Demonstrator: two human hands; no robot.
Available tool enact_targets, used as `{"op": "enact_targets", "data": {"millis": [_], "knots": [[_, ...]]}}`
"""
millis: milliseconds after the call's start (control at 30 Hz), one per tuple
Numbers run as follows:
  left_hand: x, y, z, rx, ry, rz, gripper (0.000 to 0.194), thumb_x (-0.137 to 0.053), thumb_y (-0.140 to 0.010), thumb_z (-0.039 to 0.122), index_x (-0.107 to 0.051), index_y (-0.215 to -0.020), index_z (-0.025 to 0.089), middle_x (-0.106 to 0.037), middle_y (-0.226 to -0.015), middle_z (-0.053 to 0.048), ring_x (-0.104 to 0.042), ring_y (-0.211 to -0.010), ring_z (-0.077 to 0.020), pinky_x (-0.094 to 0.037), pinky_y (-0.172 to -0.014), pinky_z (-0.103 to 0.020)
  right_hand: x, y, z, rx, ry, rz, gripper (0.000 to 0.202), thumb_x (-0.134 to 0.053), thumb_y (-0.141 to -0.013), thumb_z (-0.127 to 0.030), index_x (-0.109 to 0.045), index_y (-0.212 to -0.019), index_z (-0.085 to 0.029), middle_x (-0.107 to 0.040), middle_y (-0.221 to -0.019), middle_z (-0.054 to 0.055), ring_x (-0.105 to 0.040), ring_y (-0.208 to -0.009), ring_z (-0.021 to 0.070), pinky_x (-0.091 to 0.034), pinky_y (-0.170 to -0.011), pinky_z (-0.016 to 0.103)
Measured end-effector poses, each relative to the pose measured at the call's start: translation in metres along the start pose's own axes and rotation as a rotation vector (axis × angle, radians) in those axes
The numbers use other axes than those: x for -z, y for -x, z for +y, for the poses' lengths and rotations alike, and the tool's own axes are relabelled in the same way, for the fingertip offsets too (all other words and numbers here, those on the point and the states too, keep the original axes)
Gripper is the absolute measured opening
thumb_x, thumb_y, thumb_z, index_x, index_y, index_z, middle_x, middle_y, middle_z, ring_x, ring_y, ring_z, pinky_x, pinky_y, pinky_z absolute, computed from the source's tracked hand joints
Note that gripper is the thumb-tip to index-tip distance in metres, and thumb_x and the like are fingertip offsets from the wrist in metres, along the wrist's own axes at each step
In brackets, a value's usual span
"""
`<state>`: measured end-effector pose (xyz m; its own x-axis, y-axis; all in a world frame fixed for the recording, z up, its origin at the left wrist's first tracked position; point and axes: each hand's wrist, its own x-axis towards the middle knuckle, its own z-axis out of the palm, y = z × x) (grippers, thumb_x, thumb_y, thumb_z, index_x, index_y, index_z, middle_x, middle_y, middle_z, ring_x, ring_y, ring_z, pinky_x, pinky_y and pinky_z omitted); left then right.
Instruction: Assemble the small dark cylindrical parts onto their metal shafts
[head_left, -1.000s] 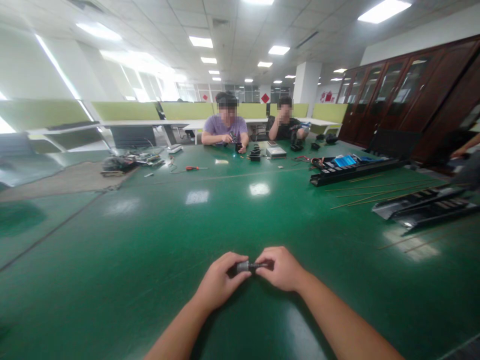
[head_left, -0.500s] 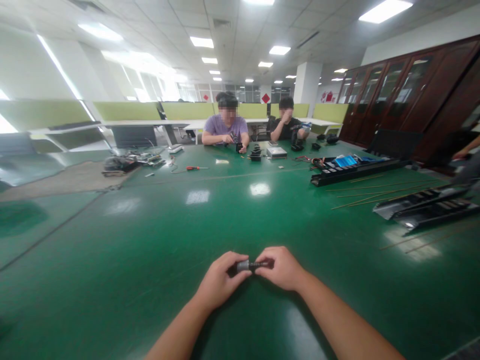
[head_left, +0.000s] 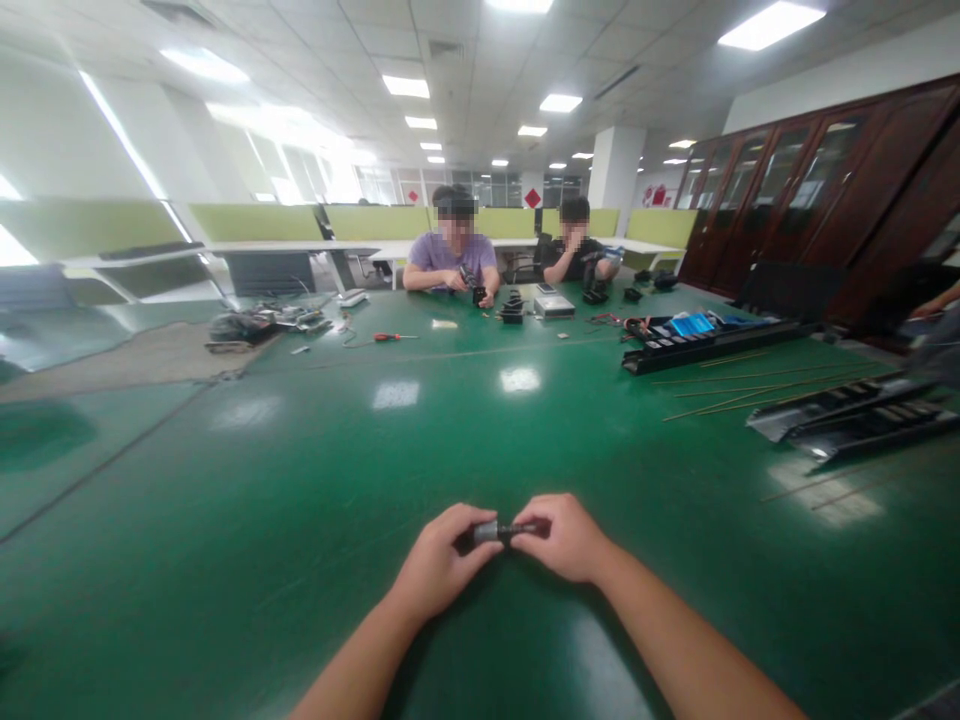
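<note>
Just above the near part of the green table, a small grey cylinder (head_left: 486, 531) with a dark, ridged shaft (head_left: 517, 530) lies level between my two hands. Its exact kind is too small to make out. The thumb and fingers of my left hand (head_left: 441, 560) are closed around the grey body, hiding its left end. From the other side my right hand (head_left: 564, 537) pinches the dark shaft between thumb and fingertips, and its curled fingers partly cover the far end.
The green table (head_left: 330, 470) stretches ahead. Across it sit two people (head_left: 450, 262) (head_left: 574, 255); one handles a black part. Black metal channels (head_left: 690, 345) and thin rods (head_left: 720, 403) lie right. An orange screwdriver (head_left: 388, 337) and a heap of parts (head_left: 262, 325) are far left.
</note>
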<state>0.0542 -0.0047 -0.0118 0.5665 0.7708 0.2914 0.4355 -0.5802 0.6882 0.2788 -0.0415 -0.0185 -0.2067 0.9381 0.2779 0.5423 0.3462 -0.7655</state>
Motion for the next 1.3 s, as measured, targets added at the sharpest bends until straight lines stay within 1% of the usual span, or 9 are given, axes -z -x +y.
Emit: {"op": "enact_targets", "data": {"millis": [300, 633, 967, 1300], "knots": [[-0.0006, -0.0007, -0.0012, -0.006, -0.010, 0.008, 0.025, -0.068, -0.086, 0.036, -0.068, -0.108, 0.023, -0.070, -0.099, -0.005, -0.065, -0.091, -0.0206, -0.051, -0.082, -0.033, 0.0016, -0.0011, -0.0008, 0.006, 0.007, 0.010, 0.007, -0.073, -0.078, -0.023, -0.077, -0.082, -0.019, -0.070, -0.073, 0.001, -0.060, -0.066, 0.0143, -0.041, -0.061, 0.024], [-0.0008, 0.0006, -0.0029, -0.021, -0.021, 0.020, 0.026, -0.069, -0.086, 0.037, -0.067, -0.108, 0.024, -0.070, -0.098, -0.004, -0.065, -0.090, -0.0199, -0.051, -0.082, -0.032, 0.0015, -0.0006, 0.0001, 0.037, 0.015, 0.046, 0.006, -0.076, -0.074, -0.019, -0.076, -0.080, -0.020, -0.069, -0.072, 0.000, -0.060, -0.065, 0.0137, -0.041, -0.061, 0.023], [0.0004, -0.0013, -0.0006, -0.013, -0.014, 0.028, 0.026, -0.070, -0.086, 0.036, -0.068, -0.108, 0.023, -0.070, -0.097, -0.004, -0.065, -0.089, -0.0202, -0.051, -0.081, -0.032, 0.0020, -0.0006, 0.0018, 0.000, -0.009, 0.069, 0.009, -0.076, -0.072, -0.017, -0.076, -0.081, -0.020, -0.070, -0.074, 0.000, -0.061, -0.065, 0.0141, -0.042, -0.061, 0.024], [-0.0001, -0.0012, -0.0021, -0.022, -0.021, 0.044, 0.028, -0.069, -0.086, 0.037, -0.068, -0.108, 0.022, -0.070, -0.098, -0.006, -0.065, -0.089, -0.0210, -0.053, -0.082, -0.034, 0.0028, -0.0002, 0.0011, -0.016, -0.011, 0.051, 0.007, -0.075, -0.075, -0.021, -0.077, -0.082, -0.020, -0.069, -0.072, 0.001, -0.059, -0.064, 0.0138, -0.042, -0.060, 0.024]]}}
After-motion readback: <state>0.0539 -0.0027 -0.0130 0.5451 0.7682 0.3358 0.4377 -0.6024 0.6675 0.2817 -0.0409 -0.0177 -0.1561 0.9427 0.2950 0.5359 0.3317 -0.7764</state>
